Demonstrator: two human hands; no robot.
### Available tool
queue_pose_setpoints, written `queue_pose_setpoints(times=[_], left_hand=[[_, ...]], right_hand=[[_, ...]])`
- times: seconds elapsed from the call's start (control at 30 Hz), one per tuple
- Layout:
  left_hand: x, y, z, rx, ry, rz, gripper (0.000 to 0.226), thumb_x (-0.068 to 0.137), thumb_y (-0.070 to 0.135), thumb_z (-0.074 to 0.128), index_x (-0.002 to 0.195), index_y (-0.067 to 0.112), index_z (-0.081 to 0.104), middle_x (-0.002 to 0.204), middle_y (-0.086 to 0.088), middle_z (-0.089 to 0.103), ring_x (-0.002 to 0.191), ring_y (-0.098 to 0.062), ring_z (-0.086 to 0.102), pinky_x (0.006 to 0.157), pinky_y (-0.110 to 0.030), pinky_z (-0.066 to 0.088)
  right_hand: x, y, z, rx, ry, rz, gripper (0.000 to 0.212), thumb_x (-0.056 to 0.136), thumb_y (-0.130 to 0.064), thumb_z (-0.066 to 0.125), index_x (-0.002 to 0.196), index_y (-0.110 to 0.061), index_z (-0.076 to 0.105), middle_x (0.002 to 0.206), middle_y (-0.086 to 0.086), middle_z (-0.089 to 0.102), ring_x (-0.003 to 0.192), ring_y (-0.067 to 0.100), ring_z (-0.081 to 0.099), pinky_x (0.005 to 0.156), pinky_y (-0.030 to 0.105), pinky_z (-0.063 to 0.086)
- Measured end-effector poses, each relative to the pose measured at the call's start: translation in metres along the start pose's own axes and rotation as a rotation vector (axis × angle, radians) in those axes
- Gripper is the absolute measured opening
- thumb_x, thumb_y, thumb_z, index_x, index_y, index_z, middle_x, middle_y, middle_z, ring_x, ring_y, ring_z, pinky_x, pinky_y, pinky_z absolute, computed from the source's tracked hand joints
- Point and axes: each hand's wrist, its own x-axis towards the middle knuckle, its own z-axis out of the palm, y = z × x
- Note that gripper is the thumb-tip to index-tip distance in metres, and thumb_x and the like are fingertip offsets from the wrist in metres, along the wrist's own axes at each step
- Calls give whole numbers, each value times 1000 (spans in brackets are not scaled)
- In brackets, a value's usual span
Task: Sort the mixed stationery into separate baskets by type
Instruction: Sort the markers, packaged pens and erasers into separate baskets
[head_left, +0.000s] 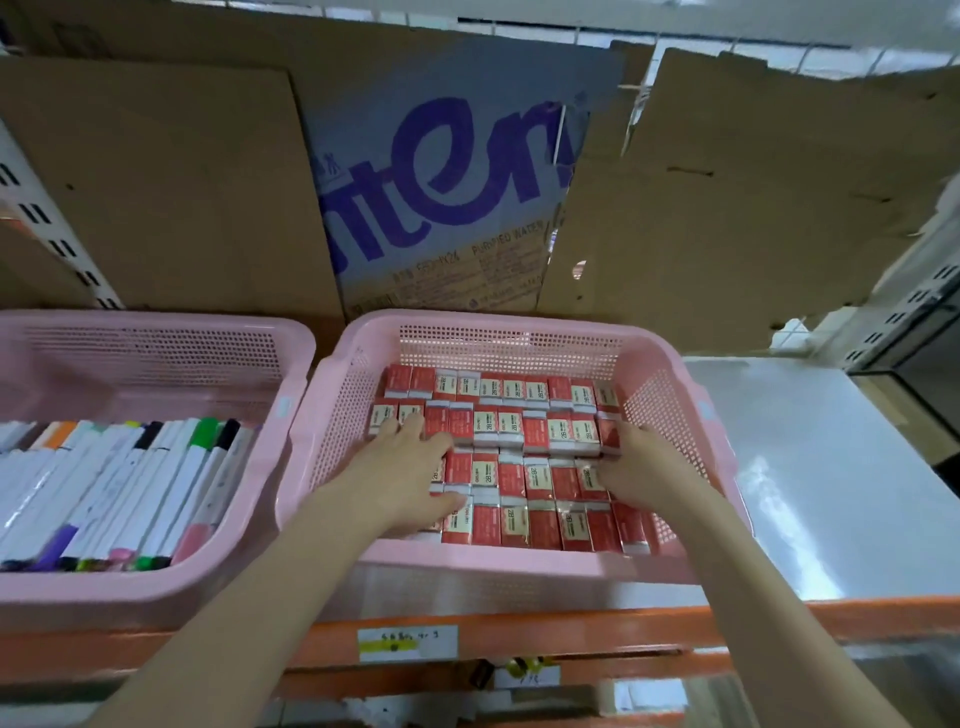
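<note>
A pink mesh basket (670, 415) in the middle holds several rows of red-and-white eraser packs (511, 441), laid flat and tight. My left hand (410, 467) lies on the packs at the basket's left side, fingers spread and fairly straight. My right hand (644, 467) reaches in at the right side, its fingers bent against the packs by the right wall; the fingertips are hidden. A second pink basket (156, 358) on the left holds several markers (135, 483) with coloured caps, lying side by side.
Both baskets stand on a shelf with an orange front beam (571, 634) carrying a paper label (408, 643). Flattened cardboard (727, 208) lines the back. A shiny white shelf surface (810, 467) lies to the right of the eraser basket.
</note>
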Motion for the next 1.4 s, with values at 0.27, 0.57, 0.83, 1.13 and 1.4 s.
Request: queue_pose_setpoints(times=[0.27, 0.57, 0.83, 1.13, 1.4], left_hand=[[-11, -12, -19, -128, 29, 104, 42, 89, 49, 53, 127, 30, 47, 125, 7, 52, 109, -11, 51, 96, -35, 46], [-79, -127, -56, -249, 414, 244, 23, 93, 37, 52, 106, 22, 61, 94, 10, 60, 90, -13, 59, 77, -29, 48], [-103, -298, -49, -91, 265, -15, 29, 95, 38, 48, 108, 15, 61, 109, -1, 63, 99, -21, 57, 83, -30, 44], [-88, -359, -35, -174, 56, -115, 49, 99, 49, 21, 112, 22, 58, 98, -1, 63, 87, -12, 57, 87, -29, 45], [-82, -366, -21, -96, 67, -60, 47, 100, 44, 16, 116, 21, 54, 105, 1, 56, 103, -15, 53, 99, -38, 42]], right_hand=[[-15, -18, 15, -260, 7, 87, 56, 90, -18, 44, 143, -10, 28, 147, 15, 26, 133, 35, 27, 113, 40, 19], [-60, -162, 62, -66, 403, -185, 33, 92, -13, 50, 122, -4, 58, 126, 15, 54, 116, 32, 49, 97, 34, 36], [-58, -305, 134, -30, 314, -526, 27, 91, -24, 39, 88, -11, 62, 91, 5, 59, 85, 22, 54, 75, 35, 45], [-22, -330, 151, -361, 97, -296, 50, 99, -8, 25, 148, -12, 19, 126, 18, 50, 110, 37, 54, 80, 43, 47], [-22, -330, 157, -321, 108, -174, 51, 100, -47, 23, 109, -7, 53, 97, 12, 57, 96, 29, 56, 77, 33, 40]])
